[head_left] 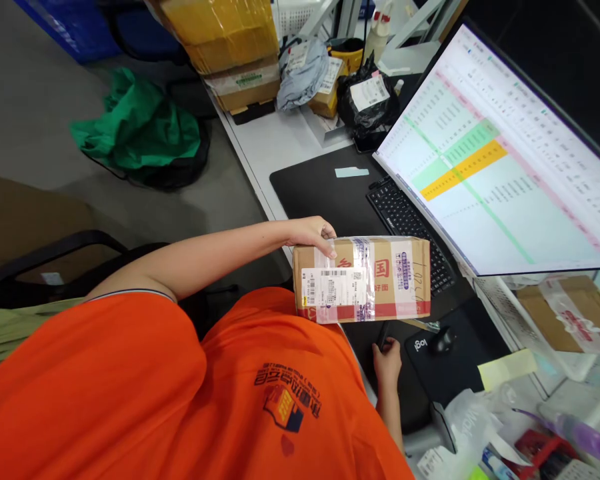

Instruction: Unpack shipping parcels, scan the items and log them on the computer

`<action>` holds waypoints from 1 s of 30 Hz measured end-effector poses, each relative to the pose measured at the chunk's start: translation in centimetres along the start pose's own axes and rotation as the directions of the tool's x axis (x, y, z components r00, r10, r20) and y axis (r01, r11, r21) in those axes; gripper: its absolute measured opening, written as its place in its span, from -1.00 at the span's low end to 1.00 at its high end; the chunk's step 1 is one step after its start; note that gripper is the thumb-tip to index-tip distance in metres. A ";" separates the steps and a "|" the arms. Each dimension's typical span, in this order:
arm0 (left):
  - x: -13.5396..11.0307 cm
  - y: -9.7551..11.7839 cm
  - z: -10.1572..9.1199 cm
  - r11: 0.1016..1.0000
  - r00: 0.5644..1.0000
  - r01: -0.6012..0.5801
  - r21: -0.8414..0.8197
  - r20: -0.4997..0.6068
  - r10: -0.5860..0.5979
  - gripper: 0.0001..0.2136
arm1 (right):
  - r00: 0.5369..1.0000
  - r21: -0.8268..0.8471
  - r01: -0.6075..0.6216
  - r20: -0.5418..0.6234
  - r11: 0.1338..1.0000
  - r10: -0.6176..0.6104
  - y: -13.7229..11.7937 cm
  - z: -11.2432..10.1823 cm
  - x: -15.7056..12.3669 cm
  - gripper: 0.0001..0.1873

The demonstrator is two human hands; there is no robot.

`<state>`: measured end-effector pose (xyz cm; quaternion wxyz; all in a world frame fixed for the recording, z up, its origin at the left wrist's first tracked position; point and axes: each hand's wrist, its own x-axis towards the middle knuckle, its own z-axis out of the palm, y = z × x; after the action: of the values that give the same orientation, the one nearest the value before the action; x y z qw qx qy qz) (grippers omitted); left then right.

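Observation:
My left hand (313,233) grips the upper left corner of a taped cardboard box (380,280), thumb on the top face and fingers over the edge. The box is held above the desk in front of my body. It carries a white shipping label (336,287), clear tape with purple print, red lettering and handwritten digits. Below it, near the desk's front edge, my right hand (387,360) is closed around a slim dark object (383,333). Part of that object is hidden behind the box, so its kind is unclear.
A monitor (500,167) showing a spreadsheet stands behind a black keyboard (405,227). A mouse (443,340) rests on a mouse pad. Parcels, including a black plastic-wrapped one (365,100), sit at the far end. A green bag (135,127) lies on the floor.

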<state>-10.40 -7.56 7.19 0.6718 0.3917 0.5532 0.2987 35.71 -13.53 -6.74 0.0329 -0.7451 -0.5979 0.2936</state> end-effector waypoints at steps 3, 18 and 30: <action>-0.1 0.7 0.3 0.998 1.000 -0.023 0.066 -0.015 0.024 -0.59 | 1.000 0.060 -0.001 -0.028 0.998 0.003 -0.1 -0.1 -0.3 -0.60; -2.9 4.8 0.7 0.211 0.847 -0.450 0.868 0.339 0.410 -0.54 | 0.996 0.327 -0.013 -0.078 0.945 0.040 3.3 2.9 0.6 -0.51; -1.5 4.0 -0.3 -0.053 0.668 -0.653 0.756 0.607 0.431 -0.72 | 0.971 0.771 -0.135 -0.022 0.622 0.238 -2.1 -0.1 -0.4 -0.31</action>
<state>-10.89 -6.72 11.42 0.1523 0.9221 0.3417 0.0991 33.92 -13.28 -5.66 0.3502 -0.7354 -0.3340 0.4743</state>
